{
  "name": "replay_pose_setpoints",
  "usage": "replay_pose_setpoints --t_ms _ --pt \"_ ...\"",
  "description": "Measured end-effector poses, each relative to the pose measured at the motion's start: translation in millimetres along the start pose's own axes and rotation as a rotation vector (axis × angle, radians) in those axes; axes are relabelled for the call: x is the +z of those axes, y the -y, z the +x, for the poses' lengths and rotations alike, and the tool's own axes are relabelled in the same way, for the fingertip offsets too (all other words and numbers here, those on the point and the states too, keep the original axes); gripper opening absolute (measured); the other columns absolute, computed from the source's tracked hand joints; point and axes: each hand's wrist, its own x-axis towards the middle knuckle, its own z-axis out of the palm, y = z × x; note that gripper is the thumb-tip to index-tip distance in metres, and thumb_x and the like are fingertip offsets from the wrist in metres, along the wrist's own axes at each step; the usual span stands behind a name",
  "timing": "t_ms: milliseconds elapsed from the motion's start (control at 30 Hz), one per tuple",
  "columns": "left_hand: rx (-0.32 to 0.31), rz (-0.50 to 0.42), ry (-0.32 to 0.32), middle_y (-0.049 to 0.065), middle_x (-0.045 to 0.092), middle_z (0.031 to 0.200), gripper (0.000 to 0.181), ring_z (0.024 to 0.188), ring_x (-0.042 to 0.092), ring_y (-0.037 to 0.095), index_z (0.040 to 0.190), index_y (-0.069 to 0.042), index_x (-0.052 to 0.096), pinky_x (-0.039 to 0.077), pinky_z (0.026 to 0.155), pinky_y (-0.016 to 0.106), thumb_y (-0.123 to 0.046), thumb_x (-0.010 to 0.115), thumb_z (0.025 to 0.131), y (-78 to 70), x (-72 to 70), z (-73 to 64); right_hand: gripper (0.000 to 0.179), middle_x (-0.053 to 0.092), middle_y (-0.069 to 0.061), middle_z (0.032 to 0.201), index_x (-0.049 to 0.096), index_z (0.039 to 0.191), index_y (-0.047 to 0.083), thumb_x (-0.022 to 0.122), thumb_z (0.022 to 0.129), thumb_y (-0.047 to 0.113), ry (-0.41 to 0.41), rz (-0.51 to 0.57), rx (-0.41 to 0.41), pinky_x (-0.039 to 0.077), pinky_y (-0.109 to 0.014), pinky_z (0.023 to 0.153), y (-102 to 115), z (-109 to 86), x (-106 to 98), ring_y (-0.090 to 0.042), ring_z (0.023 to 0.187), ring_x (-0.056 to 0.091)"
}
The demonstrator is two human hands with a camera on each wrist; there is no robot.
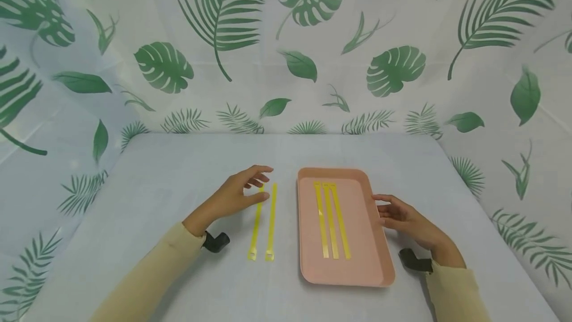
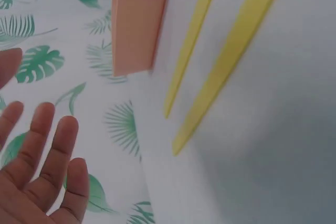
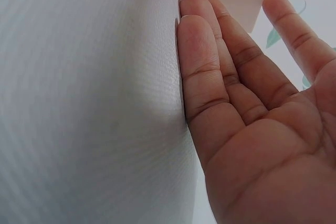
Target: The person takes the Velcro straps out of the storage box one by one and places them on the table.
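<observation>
Two flat yellow straps with slotted ends, the left strap (image 1: 254,235) and the right strap (image 1: 271,222), lie side by side on the white table. Above their far ends hovers my left hand (image 1: 234,194), fingers loosely bent, thumb apart, nothing held. The left wrist view shows its fingers spread away from the straps (image 2: 226,72). A pink tray (image 1: 346,275) holds three more yellow straps (image 1: 330,227), slotted ends at the far side. My right hand (image 1: 408,222) is at the tray's right rim, its relaxed fingertips (image 3: 199,40) resting low along the tabletop beside the tray wall.
The white table (image 1: 201,282) runs back to a leaf-printed cloth (image 1: 268,78) that rises behind and on both sides. Each wrist carries a black camera mount, the left mount (image 1: 216,242) and the right mount (image 1: 414,261).
</observation>
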Motion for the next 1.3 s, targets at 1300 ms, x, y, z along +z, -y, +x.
replay_pose_setpoints --t_ms 1300 --pt "0.229 -0.003 0.664 0.004 0.078 0.126 0.023 0.121 0.070 0.013 0.123 -0.003 0.080 0.048 0.109 0.022 -0.005 0.078 0.100 -45.7 55.9 137.5 0.064 0.056 -0.037 0.147 0.034 0.161 -0.007 0.065 0.108 0.008 0.012 0.017 -0.008 0.055 -0.022 0.097 -3 -3.3 1 -0.001 0.121 0.064"
